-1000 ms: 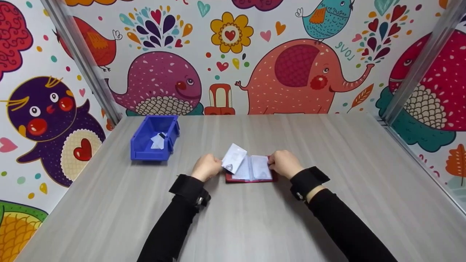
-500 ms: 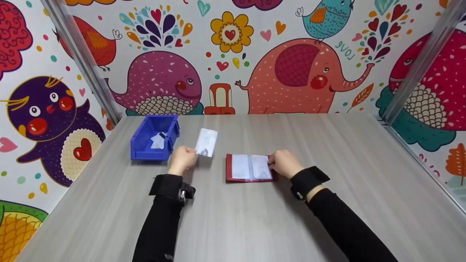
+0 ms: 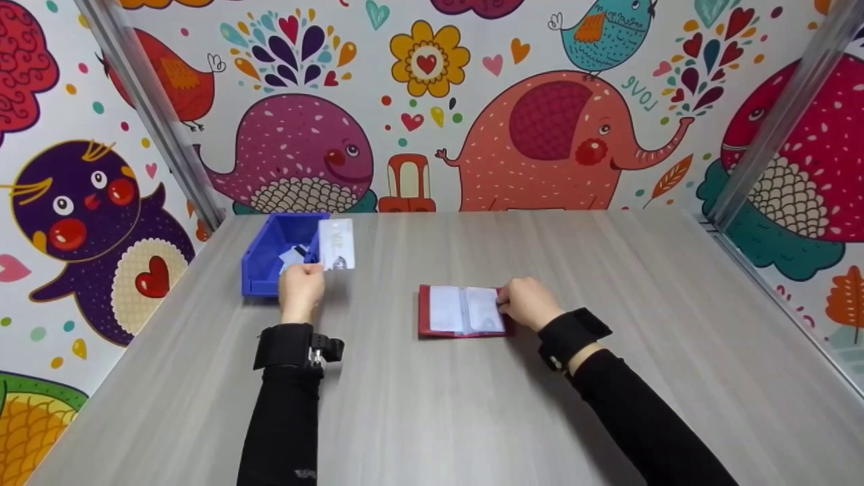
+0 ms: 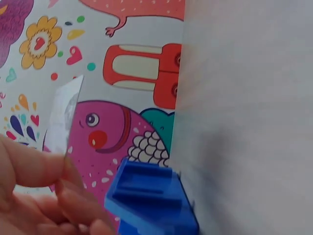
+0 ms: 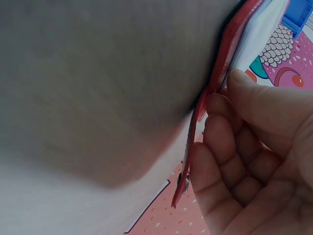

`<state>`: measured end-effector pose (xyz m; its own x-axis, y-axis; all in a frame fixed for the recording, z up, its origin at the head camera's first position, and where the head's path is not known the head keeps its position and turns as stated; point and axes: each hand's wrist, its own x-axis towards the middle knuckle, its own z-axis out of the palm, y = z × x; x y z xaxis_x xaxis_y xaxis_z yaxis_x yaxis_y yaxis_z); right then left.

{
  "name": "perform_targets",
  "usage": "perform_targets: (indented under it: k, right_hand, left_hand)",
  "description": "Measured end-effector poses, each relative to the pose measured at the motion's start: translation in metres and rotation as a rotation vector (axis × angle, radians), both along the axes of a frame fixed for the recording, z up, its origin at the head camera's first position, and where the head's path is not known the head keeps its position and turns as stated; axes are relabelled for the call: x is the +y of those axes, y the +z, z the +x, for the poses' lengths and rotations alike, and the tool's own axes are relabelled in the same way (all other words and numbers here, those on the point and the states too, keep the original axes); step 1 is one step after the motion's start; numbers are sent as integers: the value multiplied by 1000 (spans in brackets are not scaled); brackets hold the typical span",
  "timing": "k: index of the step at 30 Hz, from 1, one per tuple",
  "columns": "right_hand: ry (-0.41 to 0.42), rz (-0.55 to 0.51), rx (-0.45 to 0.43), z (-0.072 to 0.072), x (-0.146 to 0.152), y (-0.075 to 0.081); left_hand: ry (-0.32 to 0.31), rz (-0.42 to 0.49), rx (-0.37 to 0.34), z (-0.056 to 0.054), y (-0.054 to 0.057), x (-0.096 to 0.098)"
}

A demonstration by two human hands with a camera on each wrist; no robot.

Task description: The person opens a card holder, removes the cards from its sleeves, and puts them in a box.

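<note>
Near the blue bin [image 3: 260,287], our left hand [image 3: 301,290] pinches a white card [image 3: 337,241] in the air; farther right, our right hand [image 3: 530,302] grips the edge of a red wallet [image 3: 445,310] lying open on the table [image 3: 418,405].

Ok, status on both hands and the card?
Left hand pinches white card, held up near blue bin. Right hand grips the open red holder. No obstruction visible.
</note>
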<state>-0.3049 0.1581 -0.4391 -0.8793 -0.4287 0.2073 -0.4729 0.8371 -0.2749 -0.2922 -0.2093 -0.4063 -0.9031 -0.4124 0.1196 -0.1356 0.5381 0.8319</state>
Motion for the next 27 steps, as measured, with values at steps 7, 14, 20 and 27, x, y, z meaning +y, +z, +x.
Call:
perform_targets:
  k: [7, 14, 20, 27]
  right_hand:
    - [8, -10, 5, 0, 0, 0]
    - [9, -8, 13, 0, 1, 0]
    - [-8, -6, 1, 0, 1, 0]
    - [1, 3, 2, 0, 0, 0]
  left_hand:
    - [183, 62, 106, 0, -5, -9]
    - [329, 117, 200, 0, -9, -15]
    - [421, 198, 202, 1, -11, -19]
    - [501, 254, 197, 1, -18, -24]
